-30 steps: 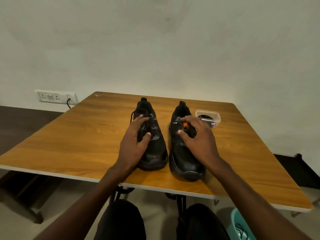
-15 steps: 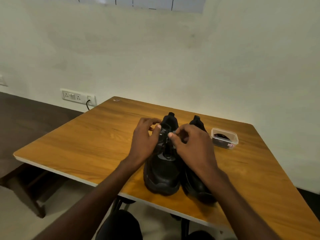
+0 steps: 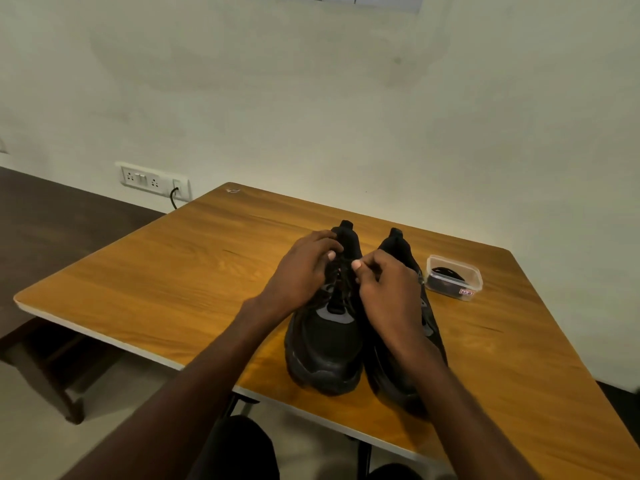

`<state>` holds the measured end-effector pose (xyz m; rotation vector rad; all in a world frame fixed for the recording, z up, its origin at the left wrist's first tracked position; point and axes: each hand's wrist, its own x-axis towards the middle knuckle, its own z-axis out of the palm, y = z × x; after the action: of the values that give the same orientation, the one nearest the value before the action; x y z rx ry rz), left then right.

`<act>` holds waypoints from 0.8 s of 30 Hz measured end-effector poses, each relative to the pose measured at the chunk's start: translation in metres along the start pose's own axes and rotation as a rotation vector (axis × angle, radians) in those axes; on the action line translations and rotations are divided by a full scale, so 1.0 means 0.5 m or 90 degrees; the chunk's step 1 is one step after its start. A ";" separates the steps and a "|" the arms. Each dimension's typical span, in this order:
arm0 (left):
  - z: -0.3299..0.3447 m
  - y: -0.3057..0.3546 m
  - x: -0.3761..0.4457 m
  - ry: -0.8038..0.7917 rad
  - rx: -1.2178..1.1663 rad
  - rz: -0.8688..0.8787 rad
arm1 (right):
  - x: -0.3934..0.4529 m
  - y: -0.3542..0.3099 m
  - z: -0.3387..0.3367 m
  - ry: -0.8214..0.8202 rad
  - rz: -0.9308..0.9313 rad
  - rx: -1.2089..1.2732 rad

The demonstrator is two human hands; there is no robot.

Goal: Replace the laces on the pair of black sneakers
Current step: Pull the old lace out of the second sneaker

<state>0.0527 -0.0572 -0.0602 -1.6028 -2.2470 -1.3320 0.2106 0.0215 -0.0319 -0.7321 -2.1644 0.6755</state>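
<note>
Head view — hands (image 3: 346, 278) on left sneaker's (image 3: 325, 341) laces.

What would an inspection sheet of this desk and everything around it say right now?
Surface: wooden table, small white mark at its far corner.
Job's things: two black sneakers side by side, toes towards the person.
Clutter: clear plastic box holding something dark, right of the sneakers.
Hands: left hand and right hand pinch the laces of the left-side sneaker.
Cables: black cable plugged into the wall socket strip.
Surroundings: pale wall, dark bench at left.
</note>
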 end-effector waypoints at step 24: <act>-0.060 0.048 0.017 0.185 -0.445 -0.291 | 0.008 0.009 -0.022 0.042 0.126 0.473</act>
<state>0.0560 -0.0696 -0.0232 -0.9036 -2.1555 -2.4870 0.2182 0.0298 -0.0263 -0.5433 -1.6004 1.4263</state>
